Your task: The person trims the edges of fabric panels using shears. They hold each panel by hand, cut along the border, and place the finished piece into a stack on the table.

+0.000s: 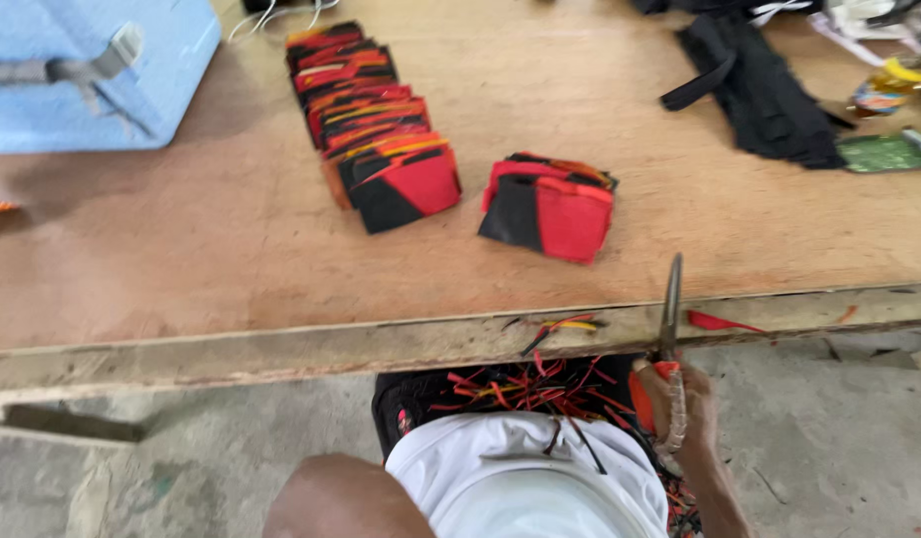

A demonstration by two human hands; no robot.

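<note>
The right hand (679, 403) has its fingers closed around the orange handles of a pair of scissors (669, 319), blades pointing up over the tabletop's (231, 229) near edge. The left hand is out of sight; only a bare forearm shows below. A small stack of red-and-black fabric pieces (550, 207) lies near that edge, with a longer row (371, 125) running toward the far edge. Thread scraps (520, 389) litter the lap.

A worn plywood table (231, 239) carries a small stack of red-and-black fabric pieces (548, 207). Left of that stack runs a long row of like pieces (369, 125); far left, a blue box (92, 70); right, black cloth (759, 85).
</note>
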